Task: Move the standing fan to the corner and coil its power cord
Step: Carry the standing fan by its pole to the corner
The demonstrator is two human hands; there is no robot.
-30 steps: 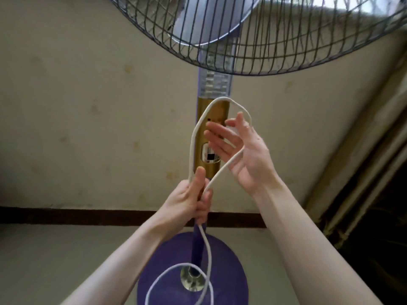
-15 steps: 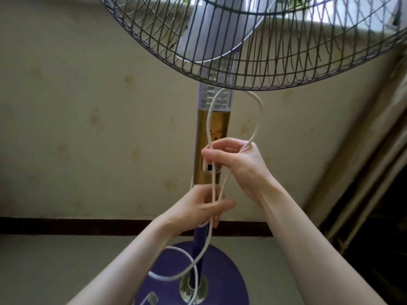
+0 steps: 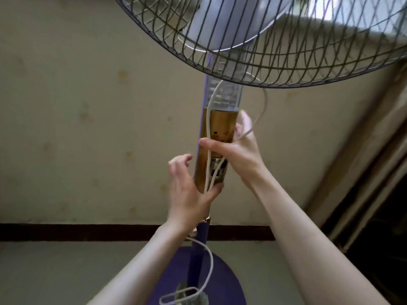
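While a standing fan point(image 3: 220, 137) rises close against a stained cream wall point(image 3: 88, 106), a person's two bare hands work its white power cord point(image 3: 208, 128) against the gold control column. At centre frame, the right hand point(image 3: 237, 150) has its grip clamped around the column from the 3 o'clock side, thumb laid across the front and pinning two strands of cord to the gold panel; another run of cord passes between its fingers and loops up toward 12 o'clock, under the rim of the wire fan guard point(image 3: 275, 51). Just below, toward 7 o'clock, the left hand point(image 3: 187, 190) stands with its grip apart, fingers spread beside the column and the thumb pressing the cord's lower strands against the base of the gold section. From there the cord drops in a slack curve toward 6 o'clock, ending near the round purple base point(image 3: 224, 282) on the floor point(image 3: 55, 271), where a blurred loop of it lies at the pole's foot. A dark skirting band point(image 3: 88, 232) runs along the wall at floor level, and pale vertical folds, perhaps a curtain, stand at 4 o'clock.
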